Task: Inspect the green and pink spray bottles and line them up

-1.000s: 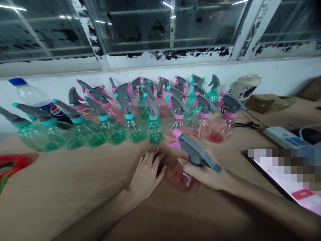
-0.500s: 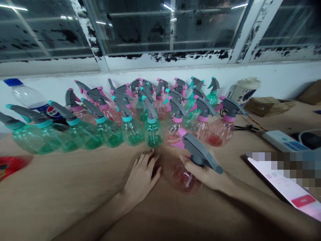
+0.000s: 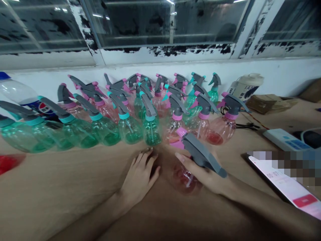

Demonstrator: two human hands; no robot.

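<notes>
A pink spray bottle with a grey and pink trigger head stands in front of me, turned so its nozzle points to the far left. My right hand is closed around its neck, just under the head. Flat on the table to the left lies my left hand, fingers spread and holding nothing. Just beyond its fingertips stands a green spray bottle with a teal collar. Past the held bottle, a pink spray bottle is partly hidden.
Several more green and pink spray bottles line the wall side. A cola bottle lies at far left. On the right are a phone, a power strip, a brown paper packet and a white cup. Something red lies left.
The view has shifted slightly, so the bottles on the left appear further left. My right hand keeps its hold on the pink spray bottle, and my left hand rests in place.
</notes>
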